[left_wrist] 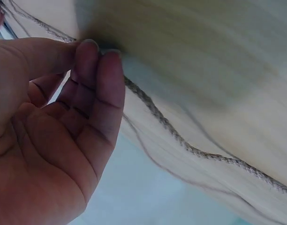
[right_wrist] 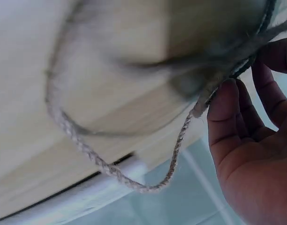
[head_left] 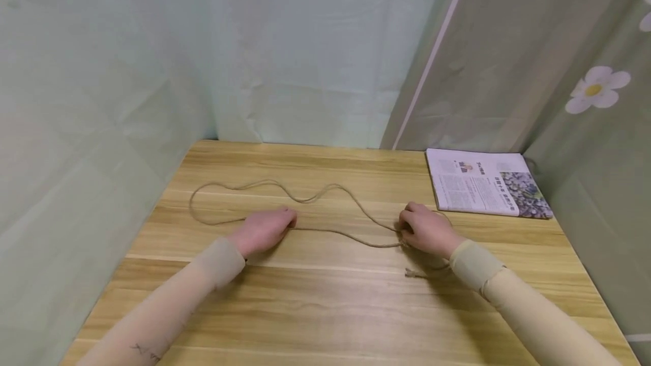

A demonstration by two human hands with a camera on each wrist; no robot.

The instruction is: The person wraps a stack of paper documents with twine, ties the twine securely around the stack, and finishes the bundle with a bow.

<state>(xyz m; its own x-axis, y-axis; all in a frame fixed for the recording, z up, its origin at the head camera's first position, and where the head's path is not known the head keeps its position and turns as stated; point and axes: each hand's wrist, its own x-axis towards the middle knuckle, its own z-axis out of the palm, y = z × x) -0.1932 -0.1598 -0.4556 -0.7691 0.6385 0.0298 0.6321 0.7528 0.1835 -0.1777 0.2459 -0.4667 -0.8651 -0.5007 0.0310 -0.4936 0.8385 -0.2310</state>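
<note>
Head view: pale cloth (head_left: 325,49) is hung behind and at both sides of a wood-grain table (head_left: 315,304), by which the work is supported from beneath. On the table a thin braided cord (left_wrist: 157,114) is laid in a long, wavy loop; its rounded end is seen at between nine and ten o'clock from the left hand, and its two strands are brought together at the right hand. Folded newspapers (head_left: 473,182) are placed at about two o'clock from the right hand, apparently so that the working area is left unobstructed.

The forearms are covered by light sleeves (head_left: 218,264) and are extended toward twelve o'clock. By the left hand (head_left: 267,229), the nearer strand is pinched; thumb and fingertips are held narrowly together, although the exact contact is concealed. By the right hand (head_left: 429,229), the cord is pinched where its strands meet, with the gap between thumb and fingers likewise narrow. The two holds are set well apart, presumably so that the span between them can be steadied and its shape controlled.

Smallest of all, a frayed end (head_left: 409,273) is found at about seven o'clock from the right hand, resting on the wood and held by neither hand.
</note>
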